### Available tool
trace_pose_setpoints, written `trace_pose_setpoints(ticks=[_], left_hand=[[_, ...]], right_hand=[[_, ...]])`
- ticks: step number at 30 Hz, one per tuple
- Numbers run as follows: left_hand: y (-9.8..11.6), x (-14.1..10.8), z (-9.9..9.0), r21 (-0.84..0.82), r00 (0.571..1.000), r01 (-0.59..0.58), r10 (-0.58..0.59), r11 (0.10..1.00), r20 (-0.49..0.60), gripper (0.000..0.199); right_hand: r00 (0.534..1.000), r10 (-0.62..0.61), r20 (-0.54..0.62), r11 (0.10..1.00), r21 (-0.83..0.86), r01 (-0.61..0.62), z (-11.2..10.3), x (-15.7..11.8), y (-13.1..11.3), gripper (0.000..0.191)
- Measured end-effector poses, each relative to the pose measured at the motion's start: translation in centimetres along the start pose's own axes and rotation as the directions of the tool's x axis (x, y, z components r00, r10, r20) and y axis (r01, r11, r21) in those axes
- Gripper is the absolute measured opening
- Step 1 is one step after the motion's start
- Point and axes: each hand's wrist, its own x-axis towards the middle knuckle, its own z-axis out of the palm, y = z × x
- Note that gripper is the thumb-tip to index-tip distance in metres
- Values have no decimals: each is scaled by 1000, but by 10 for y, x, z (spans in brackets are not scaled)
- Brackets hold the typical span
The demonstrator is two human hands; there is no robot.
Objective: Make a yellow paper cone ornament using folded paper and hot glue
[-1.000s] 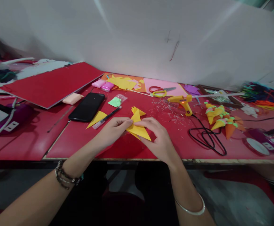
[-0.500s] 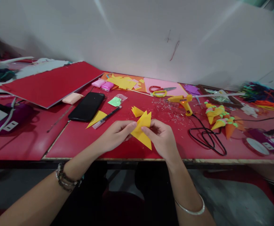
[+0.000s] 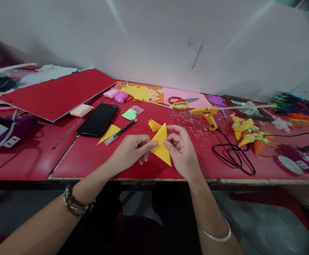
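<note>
A yellow piece of paper (image 3: 161,146), now with a single pointed top, is pinched between both hands above the front of the red table. My left hand (image 3: 133,150) grips its left edge, thumb on the near face. My right hand (image 3: 182,148) holds the right edge between thumb and fingers, some of them hidden behind the paper. Just beyond lies a small folded yellow paper piece (image 3: 154,125). Left of my hands are a flat yellow paper piece (image 3: 112,131) and a pen (image 3: 124,131) lying partly over it.
A black phone (image 3: 98,120) lies at left, near a red board (image 3: 61,92). Scissors (image 3: 182,102) rest at the back. A yellow glue gun (image 3: 206,116) with a coiled black cord (image 3: 235,159) stands at right, beside yellow and orange cones (image 3: 246,131).
The several points at the paper's top have come together into one. My right fingers have lifted and spread a little behind it; my left fingers have shifted slightly.
</note>
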Motion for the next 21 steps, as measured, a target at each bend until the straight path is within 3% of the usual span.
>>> trace_pose_setpoints(ticks=[5, 7, 10, 14, 21], left_hand=[[-4, 2, -4, -104, 999, 31, -34, 994, -24, 38], [-4, 3, -4, -195, 998, 65, -63, 979, 15, 37], [-2, 2, -4, -290, 995, 97, -92, 952, 31, 37], [1, 1, -5, -380, 992, 122, -127, 917, 13, 35], [-1, -1, -6, -443, 992, 121, -121, 888, 29, 32]], right_hand=[[999, -27, 24, 1000, -4, 28, 1, -1, -3, 46], [999, -53, 14, 998, -26, 53, 0, -1, -4, 40], [990, -133, 49, 985, -108, 138, -4, -1, -6, 14], [972, -195, 129, 961, -171, 216, -8, -2, -8, 26], [967, -208, 144, 975, -46, 216, -4, -4, -8, 23]])
